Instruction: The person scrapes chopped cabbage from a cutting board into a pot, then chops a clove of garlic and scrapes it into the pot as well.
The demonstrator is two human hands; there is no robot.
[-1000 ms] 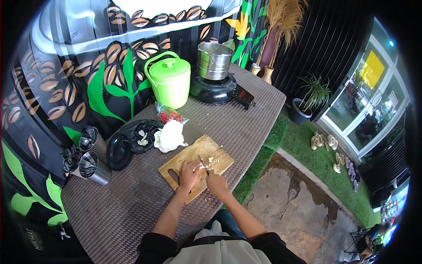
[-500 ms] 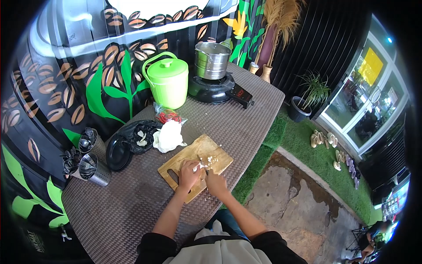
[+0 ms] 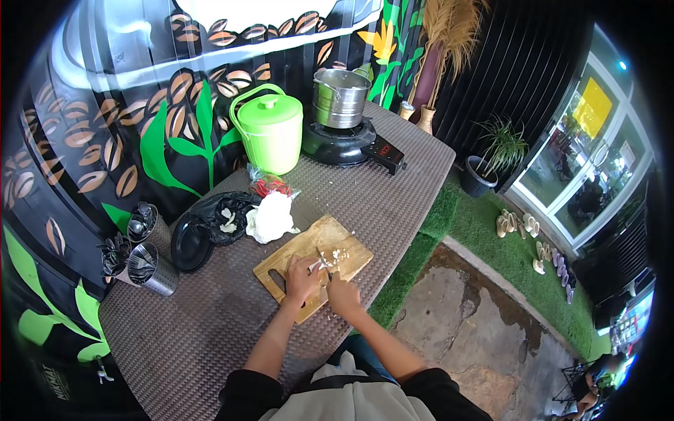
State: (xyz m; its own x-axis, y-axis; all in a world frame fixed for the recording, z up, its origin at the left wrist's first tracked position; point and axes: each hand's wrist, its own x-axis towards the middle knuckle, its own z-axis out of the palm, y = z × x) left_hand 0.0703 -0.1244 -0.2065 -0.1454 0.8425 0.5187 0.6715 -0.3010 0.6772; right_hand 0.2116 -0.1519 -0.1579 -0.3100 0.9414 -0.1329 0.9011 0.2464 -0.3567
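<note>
On the wooden cutting board (image 3: 279, 254), my left hand (image 3: 300, 278) has its fingers curled and pressed onto a small white piece of food (image 3: 315, 267), mostly hidden beneath them. My right hand (image 3: 344, 295) is closed around the dark handle of a knife (image 3: 324, 262), whose blade lies beside the left fingertips. Chopped white bits (image 3: 340, 255) are scattered on the board just beyond the blade. Behind the board rests a lumpy white thing (image 3: 270, 219), whose kind I cannot make out.
A black plastic bag (image 3: 235, 210), a black lid-like dish (image 3: 189, 245) and a bag of red chillies (image 3: 270, 187) lie nearby. Metal cutlery holders (image 3: 158, 274) stand left. A green lidded bucket (image 3: 270, 133) and a pot (image 3: 339, 102) on a portable stove (image 3: 337, 144) stand behind.
The hands and knife shift only slightly over the board, and the white piece under my left fingers shows less. The other things stay in place.
</note>
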